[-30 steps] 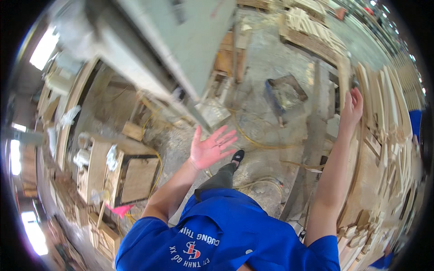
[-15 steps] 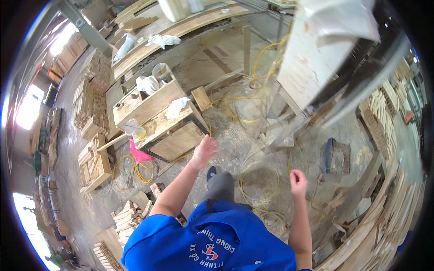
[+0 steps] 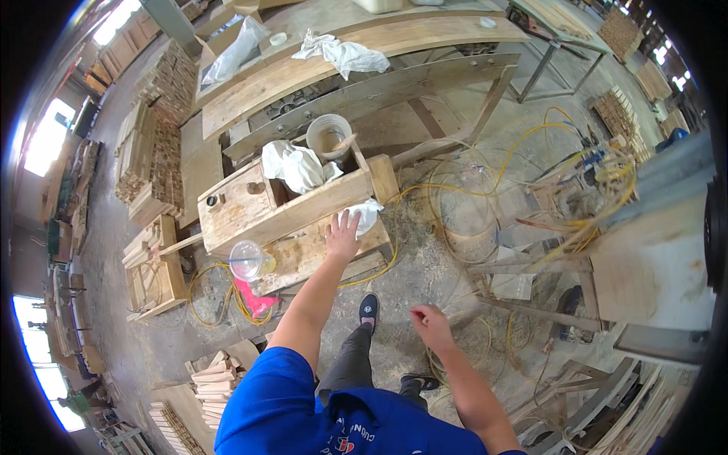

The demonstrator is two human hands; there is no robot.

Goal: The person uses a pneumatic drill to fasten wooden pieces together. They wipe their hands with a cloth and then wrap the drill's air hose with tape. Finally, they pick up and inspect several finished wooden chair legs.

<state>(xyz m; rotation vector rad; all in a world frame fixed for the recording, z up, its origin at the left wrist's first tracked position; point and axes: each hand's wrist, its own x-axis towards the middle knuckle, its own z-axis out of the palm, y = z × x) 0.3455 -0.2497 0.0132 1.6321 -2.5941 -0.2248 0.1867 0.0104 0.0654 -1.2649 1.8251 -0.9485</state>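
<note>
My left hand (image 3: 343, 236) reaches forward with its fingers spread, at the near edge of a white crumpled cloth (image 3: 367, 215). Whether the fingertips touch the cloth I cannot tell. The cloth lies on the right end of a low wooden ledge (image 3: 303, 254) along the near side of a wooden box (image 3: 258, 224). On the ledge's left end stands a clear plastic cup (image 3: 244, 259) with a straw. My right hand (image 3: 431, 326) hangs above the floor, its fingers curled in and nothing visible in them. A larger white rag (image 3: 297, 167) and a white bucket (image 3: 331, 130) sit in the box.
A long wooden workbench (image 3: 425, 34) with another white cloth (image 3: 345, 54) stands beyond the box. Yellow hoses (image 3: 523, 140) run over the floor at the right. Cut wood (image 3: 216, 383) is stacked at the near left, and a pink bag (image 3: 254, 299) lies below the cup.
My view has shifted toward the box and bench. My left hand has come to the white cloth on the ledge. My right hand has moved in toward my body's middle, still curled.
</note>
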